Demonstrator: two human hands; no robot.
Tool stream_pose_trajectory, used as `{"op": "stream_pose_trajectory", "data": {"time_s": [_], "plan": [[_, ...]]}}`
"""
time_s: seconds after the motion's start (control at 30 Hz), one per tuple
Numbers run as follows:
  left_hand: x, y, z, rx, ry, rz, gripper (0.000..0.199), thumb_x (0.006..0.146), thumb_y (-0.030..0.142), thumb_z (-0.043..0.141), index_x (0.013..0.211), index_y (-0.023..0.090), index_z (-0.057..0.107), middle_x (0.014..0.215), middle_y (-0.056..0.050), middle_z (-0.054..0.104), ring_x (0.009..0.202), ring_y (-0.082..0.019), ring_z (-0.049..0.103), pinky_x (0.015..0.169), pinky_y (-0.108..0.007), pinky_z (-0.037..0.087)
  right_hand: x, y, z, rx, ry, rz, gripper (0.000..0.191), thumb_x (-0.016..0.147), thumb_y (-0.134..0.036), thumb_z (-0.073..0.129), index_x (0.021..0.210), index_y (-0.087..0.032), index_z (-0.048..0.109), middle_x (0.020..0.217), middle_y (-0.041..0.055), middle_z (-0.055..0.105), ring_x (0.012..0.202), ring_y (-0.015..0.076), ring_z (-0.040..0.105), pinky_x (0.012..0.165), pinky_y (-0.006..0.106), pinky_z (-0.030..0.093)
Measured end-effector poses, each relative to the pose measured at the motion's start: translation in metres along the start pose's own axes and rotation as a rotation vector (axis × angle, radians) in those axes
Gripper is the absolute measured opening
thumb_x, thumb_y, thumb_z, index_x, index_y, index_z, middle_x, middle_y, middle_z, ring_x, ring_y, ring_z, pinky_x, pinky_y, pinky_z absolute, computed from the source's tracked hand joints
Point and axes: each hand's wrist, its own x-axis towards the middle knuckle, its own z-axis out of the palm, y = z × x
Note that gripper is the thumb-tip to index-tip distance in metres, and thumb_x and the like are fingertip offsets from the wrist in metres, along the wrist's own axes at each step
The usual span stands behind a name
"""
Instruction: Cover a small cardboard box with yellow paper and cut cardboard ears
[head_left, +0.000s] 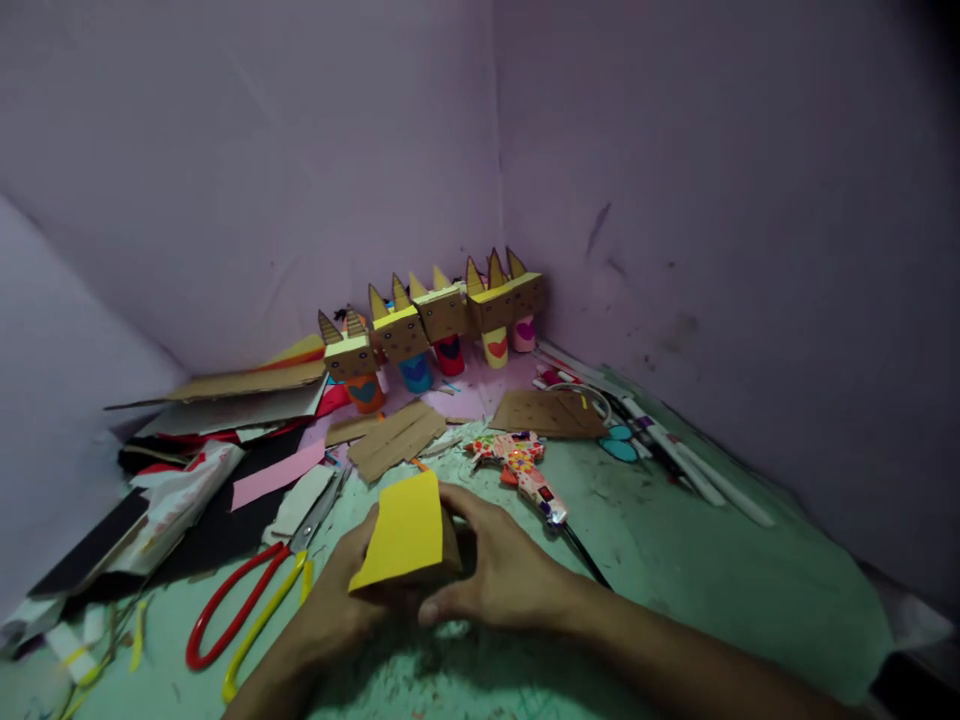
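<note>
Near the front middle of the pale green tabletop [675, 590], the bare left hand [351, 585] and bare right hand [502, 565] are gripping a small yellow-topped brown cardboard box [409, 530] — left is clamping its left side, fingertips hidden; right is holding the right side, thumb low in front; red-and-yellow-handled metal scissors [302, 538] are lying left of the hands; a floral-patterned glue gun [525, 462] is lying just beyond the right hand; five horned cardboard-headed figures [444, 318] are standing in a row — near the wall corner [496, 150].
</note>
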Motion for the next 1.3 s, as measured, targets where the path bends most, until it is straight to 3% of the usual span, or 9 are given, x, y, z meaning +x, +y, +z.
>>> {"op": "stream_pose_trajectory", "data": {"time_s": [0.13, 0.27, 0.33, 0.5, 0.6, 0.8, 0.9, 1.03, 1.3], "plan": [[0.0, 0.0, -0.005, -0.082, -0.025, -0.023, 0.054, 0.057, 0.008, 0.065, 0.109, 0.022, 0.059, 0.113, -0.005, 0.061, 0.105, -0.027, 0.053, 0.088, -0.033, 0.043, 0.002, 0.005, 0.002, -0.189, 0.077, -0.127, 0.057, 0.055, -0.001, 0.062, 0.108, -0.019, 0.057, 0.105, 0.0052, 0.062, 0.093, 0.021, 0.059, 0.081, 0.031, 0.047], [0.003, -0.009, -0.018, -0.362, 0.309, -0.126, 0.037, 0.058, 0.01, 0.064, 0.095, 0.018, 0.065, 0.103, -0.007, 0.065, 0.097, -0.024, 0.058, 0.08, -0.031, 0.047, 0.002, 0.009, 0.003, -0.296, 0.158, -0.182, 0.051, 0.051, 0.0, 0.058, 0.1, -0.016, 0.056, 0.095, 0.0052, 0.062, 0.085, 0.0195, 0.059, 0.074, 0.028, 0.047], [0.005, -0.011, -0.019, -0.468, 0.405, -0.166, 0.029, 0.058, 0.015, 0.067, 0.087, 0.014, 0.067, 0.094, -0.009, 0.067, 0.085, -0.023, 0.061, 0.07, -0.03, 0.049, 0.002, 0.011, 0.004, -0.304, 0.168, -0.165, 0.049, 0.052, -0.002, 0.059, 0.098, -0.017, 0.056, 0.094, 0.0048, 0.061, 0.084, 0.0196, 0.058, 0.072, 0.028, 0.047], [0.007, -0.009, -0.004, -0.468, 0.451, -0.178, 0.034, 0.059, 0.034, 0.074, 0.082, 0.011, 0.067, 0.071, -0.006, 0.066, 0.064, -0.017, 0.06, 0.06, -0.028, 0.047, 0.002, 0.014, 0.008, -0.273, 0.138, -0.102, 0.045, 0.054, -0.007, 0.062, 0.096, -0.018, 0.055, 0.093, 0.0044, 0.062, 0.081, 0.0189, 0.059, 0.068, 0.027, 0.047], [0.009, -0.009, 0.002, -0.458, 0.45, -0.21, 0.036, 0.055, 0.034, 0.077, 0.081, 0.012, 0.066, 0.068, -0.004, 0.065, 0.062, -0.016, 0.059, 0.06, -0.027, 0.046, 0.003, 0.013, 0.009, -0.269, 0.12, -0.092, 0.045, 0.054, -0.005, 0.061, 0.097, -0.018, 0.055, 0.093, 0.0041, 0.062, 0.08, 0.0186, 0.059, 0.067, 0.027, 0.047], [0.012, -0.01, 0.0, -0.437, 0.566, -0.159, 0.036, 0.048, 0.034, 0.079, 0.074, 0.015, 0.063, 0.064, 0.002, 0.059, 0.054, -0.011, 0.052, 0.054, -0.024, 0.042, 0.003, 0.015, 0.011, -0.198, 0.111, -0.073, 0.045, 0.054, -0.003, 0.06, 0.096, -0.017, 0.055, 0.094, 0.0057, 0.064, 0.079, 0.0196, 0.061, 0.066, 0.028, 0.048], [0.008, -0.009, -0.004, -0.312, 0.545, -0.154, 0.031, 0.055, 0.04, 0.074, 0.069, 0.015, 0.062, 0.056, 0.003, 0.052, 0.05, -0.009, 0.044, 0.048, -0.02, 0.034, 0.004, 0.018, 0.012, -0.083, 0.14, -0.041, 0.047, 0.057, -0.005, 0.063, 0.101, -0.017, 0.052, 0.094, 0.0056, 0.065, 0.081, 0.0201, 0.062, 0.067, 0.029, 0.049], [0.001, -0.007, -0.006, -0.092, 0.44, -0.157, 0.031, 0.058, 0.042, 0.071, 0.057, 0.013, 0.06, 0.047, 0.003, 0.048, 0.046, -0.008, 0.036, 0.045, -0.019, 0.023, 0.005, 0.02, 0.011, -0.094, 0.18, -0.03, 0.048, 0.056, -0.004, 0.062, 0.101, -0.018, 0.053, 0.097, 0.0066, 0.064, 0.088, 0.0219, 0.061, 0.071, 0.03, 0.05], [0.003, -0.003, -0.009, -0.1, 0.346, -0.25, 0.026, 0.049, 0.033, 0.076, 0.051, 0.014, 0.059, 0.045, 0.004, 0.046, 0.045, -0.007, 0.034, 0.045, -0.02, 0.022, 0.004, 0.023, 0.011, -0.097, 0.178, -0.014, 0.048, 0.056, -0.007, 0.065, 0.101, -0.017, 0.052, 0.094, 0.0061, 0.065, 0.083, 0.0209, 0.062, 0.068, 0.03, 0.051]]}}
